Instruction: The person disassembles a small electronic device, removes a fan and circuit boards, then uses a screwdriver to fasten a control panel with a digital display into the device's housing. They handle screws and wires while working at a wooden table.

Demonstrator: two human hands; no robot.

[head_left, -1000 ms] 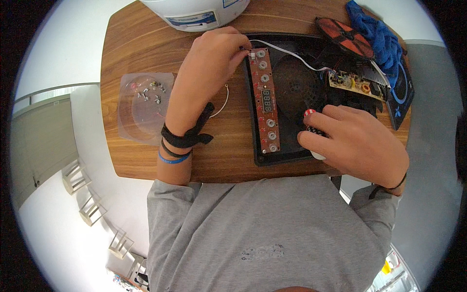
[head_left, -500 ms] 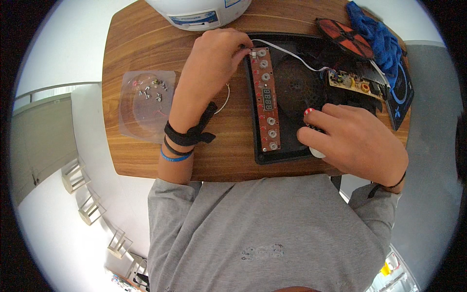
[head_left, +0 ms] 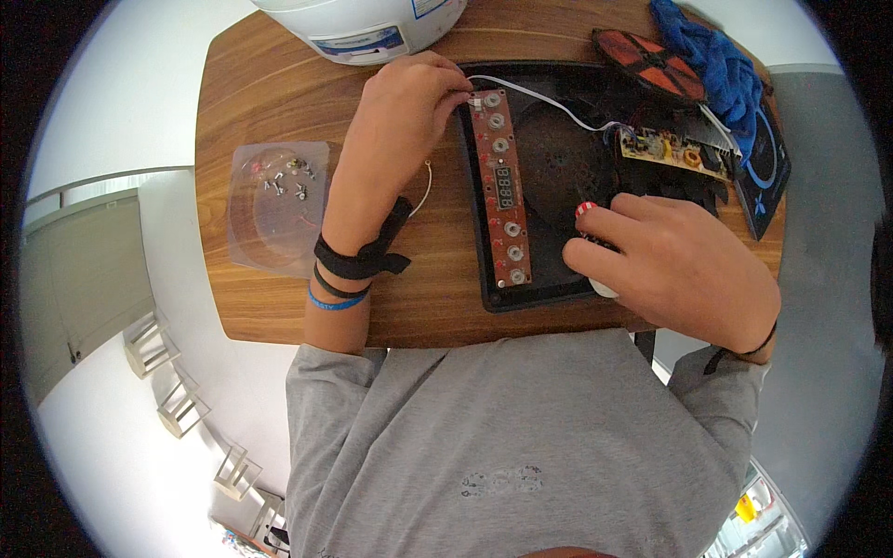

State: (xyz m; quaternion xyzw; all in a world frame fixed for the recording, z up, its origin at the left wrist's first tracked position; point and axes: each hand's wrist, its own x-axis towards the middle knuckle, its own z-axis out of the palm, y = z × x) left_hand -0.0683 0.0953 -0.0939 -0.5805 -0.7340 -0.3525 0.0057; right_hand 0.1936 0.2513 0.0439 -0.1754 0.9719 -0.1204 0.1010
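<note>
My left hand (head_left: 409,116) pinches the end of a white cable (head_left: 544,96) at the top of a long red-brown circuit board (head_left: 503,200). A small white socket (head_left: 478,104) sits just beside those fingertips. The board, with a digit display and several round coil-like parts, lies along the left side of a black plastic housing (head_left: 493,296). My right hand (head_left: 674,256) is curled over the housing's lower right, closed round an object with a red-and-white striped end (head_left: 584,210). A pale part of it shows below the fingers; its kind is mostly hidden.
A clear tray (head_left: 279,228) with several screws lies left. Behind stands a white tub (head_left: 372,33). A yellowish power board (head_left: 670,152), a red-brown coil disc (head_left: 651,65), a blue cloth (head_left: 712,74) and a dark panel (head_left: 763,186) crowd the right. A thin wire (head_left: 425,186) lies near my left wrist.
The whole view has shifted slightly, with the housing and board a little further left in it. Both hands keep nearly the same places and grips.
</note>
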